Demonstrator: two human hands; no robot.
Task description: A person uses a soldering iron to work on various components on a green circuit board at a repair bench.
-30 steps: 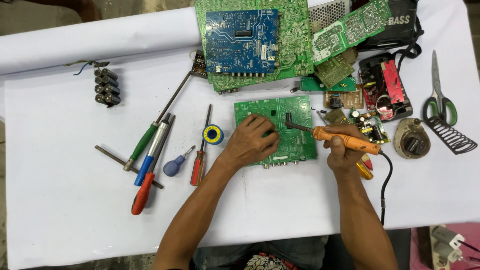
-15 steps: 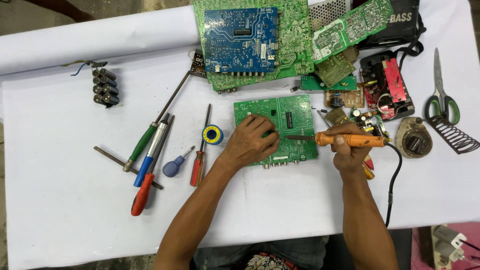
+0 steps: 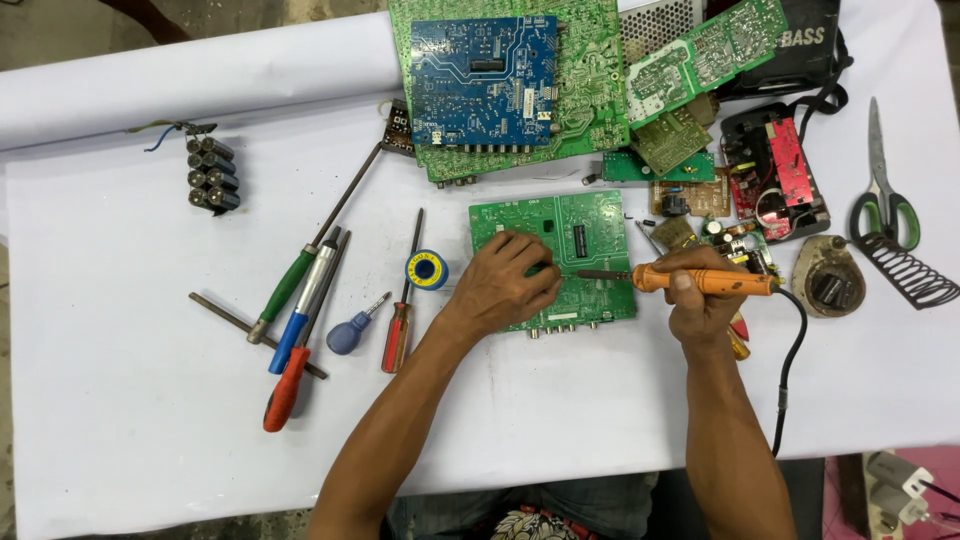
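The left hand [image 3: 508, 285] presses flat on the green circuit board [image 3: 590, 230], fingers curled at its middle. The right hand [image 3: 705, 300] grips an orange soldering iron [image 3: 700, 281], tip touching the board near those fingers. Soldering looks underway, not finished. The board lies flat mid-tabletop [image 3: 120, 440], toward the near edge, screwdrivers [image 3: 300, 320] to its left.

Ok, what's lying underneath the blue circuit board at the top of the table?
The blue circuit board lies on a larger green circuit board, whose edges show around it. Whatever sits on the covered middle of that green board cannot be seen.
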